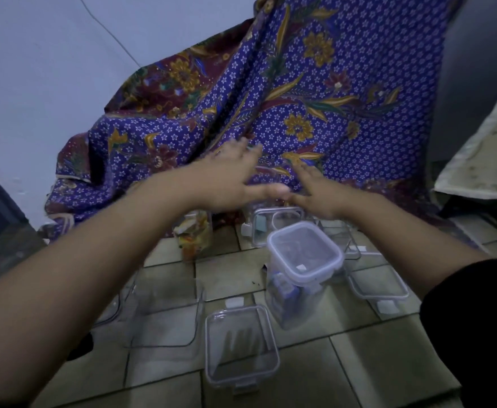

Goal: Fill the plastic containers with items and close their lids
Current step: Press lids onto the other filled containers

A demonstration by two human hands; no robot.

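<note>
The floor (374, 363) was of pale tiles, dim, with a blue patterned cloth (315, 92) hung behind. In the middle stood the tall container (300, 275), its lid (304, 254) lying on top and something blue inside; whether the latches were pressed down I could not tell. Just in front of it lay a loose lid (241, 348), and left of that an open container (167, 313) with nothing visible inside. Another lid (378, 285) lay right of the tall container, and one more container (273, 228) stood behind it. A packet of colourful items (195, 234) was behind and to the left.

Both hands reached beyond the tall container. The left hand (229, 178) and the right hand (318, 195) were spread open and held nothing, blurred.

I judged that one container was filled and the next was being fetched. The next move called for a firm hold with both hands on the far container.
</note>
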